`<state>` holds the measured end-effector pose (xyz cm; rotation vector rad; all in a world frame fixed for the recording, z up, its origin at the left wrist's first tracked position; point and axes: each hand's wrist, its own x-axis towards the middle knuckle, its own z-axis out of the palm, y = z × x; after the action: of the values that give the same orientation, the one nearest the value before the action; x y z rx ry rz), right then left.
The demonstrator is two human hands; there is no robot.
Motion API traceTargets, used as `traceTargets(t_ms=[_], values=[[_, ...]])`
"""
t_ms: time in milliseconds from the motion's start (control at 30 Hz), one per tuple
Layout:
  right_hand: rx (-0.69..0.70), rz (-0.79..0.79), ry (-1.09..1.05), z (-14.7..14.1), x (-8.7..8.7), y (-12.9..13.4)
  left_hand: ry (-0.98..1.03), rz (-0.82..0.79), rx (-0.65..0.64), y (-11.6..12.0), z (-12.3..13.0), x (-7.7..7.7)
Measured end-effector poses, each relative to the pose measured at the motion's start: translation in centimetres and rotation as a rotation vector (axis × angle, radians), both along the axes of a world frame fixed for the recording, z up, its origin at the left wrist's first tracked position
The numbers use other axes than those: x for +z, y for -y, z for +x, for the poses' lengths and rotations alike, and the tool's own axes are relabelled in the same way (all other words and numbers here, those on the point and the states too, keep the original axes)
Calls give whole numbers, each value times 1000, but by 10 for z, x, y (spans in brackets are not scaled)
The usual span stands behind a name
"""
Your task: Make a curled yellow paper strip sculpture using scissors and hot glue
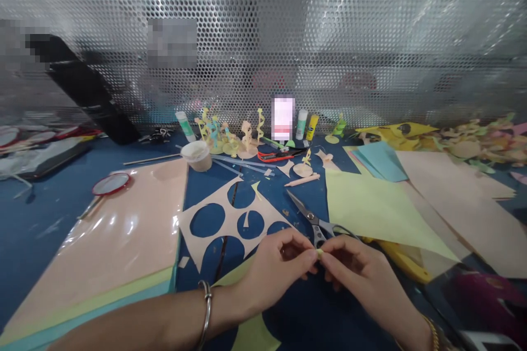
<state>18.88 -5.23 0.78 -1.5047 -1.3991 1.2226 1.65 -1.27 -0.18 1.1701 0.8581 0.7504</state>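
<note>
L hand (280,269) & R hand (354,269) both closed in a pinch, fingertips meeting on a tiny pale-yellow paper bit (319,253), mostly hidden by fingers. Neither hand holds anything else. Bit sits right by the handles of the steel scissors (308,218), which lie on a blue work surface (304,189) just beyond the hands, blades pointing away, black handles nearest the fingers.

L of scissors: peach paper sheet (230,214) w/ round holes cut out; further L, a peach card stack under plastic (111,236) w/ a red-rimmed round item (110,184) on top. R of scissors: pale-green paper sheet (379,214), teal paper (382,162) past it, big peach sheet (461,203) further R. Beyond scissors: red-&-black box cutter (280,155), plastic tub (196,156) w/ white stuff, glue stick (302,123), yellow tube (312,127), small paper sculptures (230,137) on round bases. Behind all: perforated metal sheet (263,27). Metal bangle (206,307) on L wrist.
</note>
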Motion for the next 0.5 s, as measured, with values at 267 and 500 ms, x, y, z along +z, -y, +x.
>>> traceTargets(t_ms=[267,500], values=[[-3,-28,-15,-1,-1,0,9,-24,19,-2,-3,2],[38,-45,17,-3,0,0,23,-49,2,-3,-5,3]])
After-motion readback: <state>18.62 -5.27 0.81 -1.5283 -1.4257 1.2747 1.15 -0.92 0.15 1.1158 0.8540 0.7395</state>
